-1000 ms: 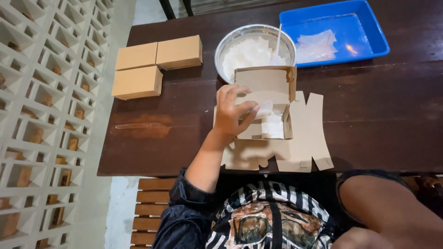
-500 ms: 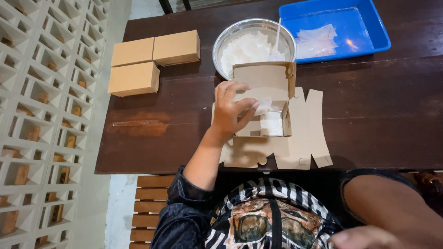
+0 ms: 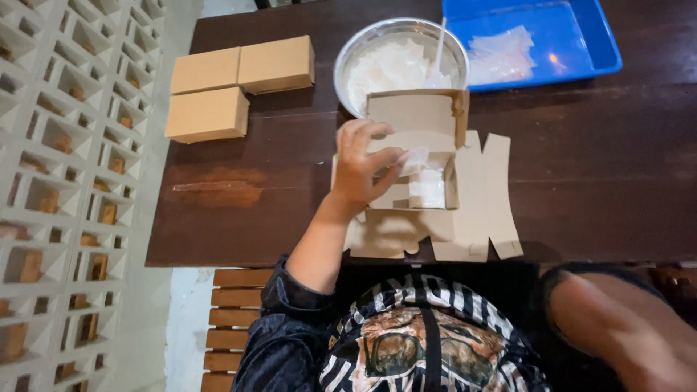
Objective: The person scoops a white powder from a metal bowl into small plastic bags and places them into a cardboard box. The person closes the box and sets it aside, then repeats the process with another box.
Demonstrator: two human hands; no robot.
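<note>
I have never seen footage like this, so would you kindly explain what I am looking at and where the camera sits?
There is no machine here: a person works with bare hands, and the one camera sits on their head, looking down over their chest at a dark wooden table.

The left hand rests on the edge of an open cardboard box, its fingers near a small white piece inside; whether the grip is closed on it is hard to tell. The box sits on flat cardboard blanks. The right hand is out of view; only a forearm shows at the lower right.

Behind the box stands a metal bowl of white material, with a blue tray beside it. Three closed cardboard boxes lie to the left.
</note>
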